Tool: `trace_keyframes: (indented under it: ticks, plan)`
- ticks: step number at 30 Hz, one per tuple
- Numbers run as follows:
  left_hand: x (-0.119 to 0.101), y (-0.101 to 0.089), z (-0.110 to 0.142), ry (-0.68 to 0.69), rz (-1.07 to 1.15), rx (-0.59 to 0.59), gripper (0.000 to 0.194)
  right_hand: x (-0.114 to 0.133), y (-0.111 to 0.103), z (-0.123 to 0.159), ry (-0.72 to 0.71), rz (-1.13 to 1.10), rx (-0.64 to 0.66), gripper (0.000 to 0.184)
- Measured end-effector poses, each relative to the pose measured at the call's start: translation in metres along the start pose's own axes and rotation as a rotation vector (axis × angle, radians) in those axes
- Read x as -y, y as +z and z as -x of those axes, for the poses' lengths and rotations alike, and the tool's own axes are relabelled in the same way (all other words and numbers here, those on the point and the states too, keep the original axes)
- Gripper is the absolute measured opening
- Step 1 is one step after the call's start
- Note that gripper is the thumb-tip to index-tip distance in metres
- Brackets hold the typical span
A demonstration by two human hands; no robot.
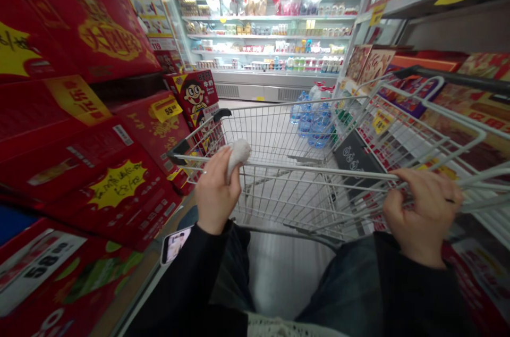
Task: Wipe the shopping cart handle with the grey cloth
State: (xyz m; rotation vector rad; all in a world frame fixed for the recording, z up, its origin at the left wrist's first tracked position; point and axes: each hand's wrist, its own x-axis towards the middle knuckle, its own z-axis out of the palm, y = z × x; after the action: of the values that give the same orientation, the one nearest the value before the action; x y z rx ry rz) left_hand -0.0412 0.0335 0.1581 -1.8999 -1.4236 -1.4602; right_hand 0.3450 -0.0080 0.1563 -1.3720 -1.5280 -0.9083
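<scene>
A metal wire shopping cart [279, 193] stands in front of my knees. My left hand [217, 188] is closed around a white, fluffy-looking cloth [239, 153], held at the cart's top rail near its left side. Toward the right, my right hand [424, 209] wraps its fingers over the same rail [338, 172]. The inside of the basket shows bare wire, with the floor visible through it. Beside my left forearm, a phone [175, 245] with a lit screen rests near the lower left.
Red gift boxes [131, 188] with yellow price tags are stacked close on the left. Shelves with boxed goods [458, 108] line the right. Shrink-wrapped water bottles [314, 119] stand on the floor ahead, before a lit refrigerated display [266, 79].
</scene>
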Motion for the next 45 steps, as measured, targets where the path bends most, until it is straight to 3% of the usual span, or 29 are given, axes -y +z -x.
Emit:
trace_keyframes:
  ticks: [2,4,11,14,18,22,25,29,33,36,45]
  plan:
    - [0.01,-0.003,-0.002,-0.028,-0.038,-0.026,0.037,0.004,0.001,0.001,0.019,0.015,0.0,0.027]
    - [0.005,-0.002,-0.003,-0.02,-0.024,-0.015,0.036,0.007,0.003,0.002,0.026,0.025,0.0,0.027]
    - [-0.071,0.02,0.004,0.133,0.13,0.088,0.04,0.008,0.005,0.002,0.015,0.0,-0.044,0.025]
    - [-0.089,0.024,0.005,0.192,0.166,0.145,0.043,0.006,0.004,0.001,0.007,-0.016,-0.041,0.026]
    - [-0.073,0.018,0.002,0.188,0.15,0.149,0.043,0.002,0.001,0.0,-0.025,-0.03,-0.009,0.029]
    - [-0.04,0.008,-0.001,0.094,0.075,0.081,0.038,0.003,0.001,0.001,-0.028,-0.031,-0.017,0.03]
    - [-0.032,0.006,-0.002,0.059,0.043,0.045,0.036,0.007,0.003,0.002,-0.009,-0.027,-0.036,0.028]
    - [-0.056,0.014,0.0,0.105,0.079,0.049,0.037,0.01,0.006,0.001,0.021,-0.021,-0.052,0.027]
    - [-0.095,0.026,0.003,0.199,0.138,0.145,0.043,0.007,0.007,0.003,0.003,-0.03,-0.085,0.025]
    - [-0.105,0.028,0.004,0.238,0.163,0.181,0.044,0.003,0.005,0.004,-0.004,-0.034,-0.068,0.026]
    - [-0.047,0.007,-0.001,0.106,0.183,0.091,0.037,0.004,0.004,0.005,-0.015,-0.032,-0.025,0.029]
